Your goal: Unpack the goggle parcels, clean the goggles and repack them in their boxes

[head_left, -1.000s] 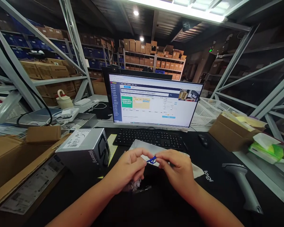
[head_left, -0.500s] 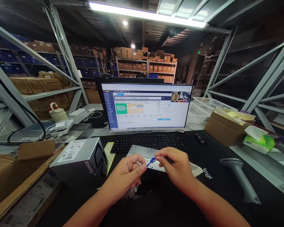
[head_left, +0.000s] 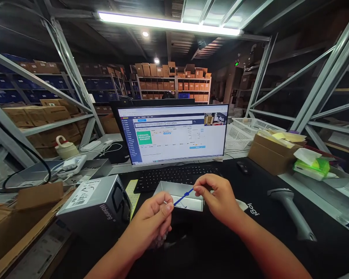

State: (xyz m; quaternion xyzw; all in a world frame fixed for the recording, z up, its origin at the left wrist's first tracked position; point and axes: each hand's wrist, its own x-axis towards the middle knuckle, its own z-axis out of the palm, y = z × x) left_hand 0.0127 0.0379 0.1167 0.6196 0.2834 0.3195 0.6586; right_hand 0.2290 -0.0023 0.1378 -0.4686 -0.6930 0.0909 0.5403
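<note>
A thin blue cord with a small knot in its middle stretches between my hands. My left hand pinches its lower left end between thumb and fingers. At the upper right end, the thumb and forefinger of my right hand are closed on it. Below my left hand a greyish crumpled thing shows in part; its kind is hard to make out. Behind the cord stands an open grey box, partly hidden by my hands. A pale cloth-like piece peeks out beside my right wrist.
A monitor and keyboard stand ahead. Left are a printed silver box and an open cardboard carton. On the right lie a barcode scanner, a mouse, a filled carton and a tissue pack.
My hands have moved slightly apart, and the loose loops of the blue cord have drawn into a small tight knot. The camera view has turned a little to the right.
</note>
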